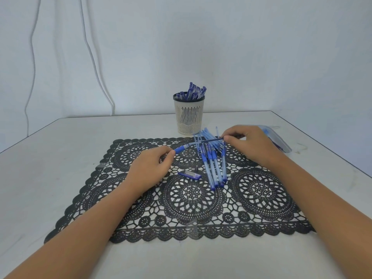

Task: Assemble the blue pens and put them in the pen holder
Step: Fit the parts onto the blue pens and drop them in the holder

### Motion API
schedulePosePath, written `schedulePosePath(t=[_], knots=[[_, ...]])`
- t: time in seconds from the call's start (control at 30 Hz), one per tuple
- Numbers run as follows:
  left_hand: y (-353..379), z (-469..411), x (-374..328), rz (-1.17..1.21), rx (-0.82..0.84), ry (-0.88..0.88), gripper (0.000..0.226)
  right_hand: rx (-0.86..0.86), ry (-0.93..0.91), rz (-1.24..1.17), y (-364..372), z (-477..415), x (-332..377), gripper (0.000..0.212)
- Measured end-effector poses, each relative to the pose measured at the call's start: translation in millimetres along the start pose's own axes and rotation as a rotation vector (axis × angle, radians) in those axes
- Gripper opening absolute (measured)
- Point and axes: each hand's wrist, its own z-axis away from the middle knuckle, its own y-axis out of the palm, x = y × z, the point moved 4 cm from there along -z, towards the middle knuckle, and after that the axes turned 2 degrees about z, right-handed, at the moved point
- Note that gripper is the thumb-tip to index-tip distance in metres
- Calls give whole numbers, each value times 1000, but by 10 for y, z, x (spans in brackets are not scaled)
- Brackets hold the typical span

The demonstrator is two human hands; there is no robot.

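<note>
My left hand [150, 170] holds a pen barrel [182, 148] by its blue grip end. A thin dark refill [213, 140] runs from that barrel to my right hand [248, 146], which pinches its far end. Both hands hover just over a black lace mat [191, 200]. Under the refill lies a heap of several blue pen barrels [213, 164]. A loose blue cap [190, 175] lies on the mat beside a small dark tip piece [196, 169]. The cream slotted pen holder [189, 115] stands behind the mat with several capped blue pens [194, 92] in it.
A clear plastic tray [279, 140] with more blue parts sits at the right, partly hidden by my right hand. The grey table's [60, 158] right edge runs close behind it. White cables hang down the wall at the left.
</note>
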Motion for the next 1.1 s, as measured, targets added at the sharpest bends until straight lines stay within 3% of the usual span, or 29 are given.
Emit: schedulePosePath(t=[0.8,1.1], knots=[[-16,-5,19,90,-18,-22,23,13,-9,-32,11,10,38,11],[-7,61,-102,-76,-4,199,36,148,-24,-11,48,75,120,10]])
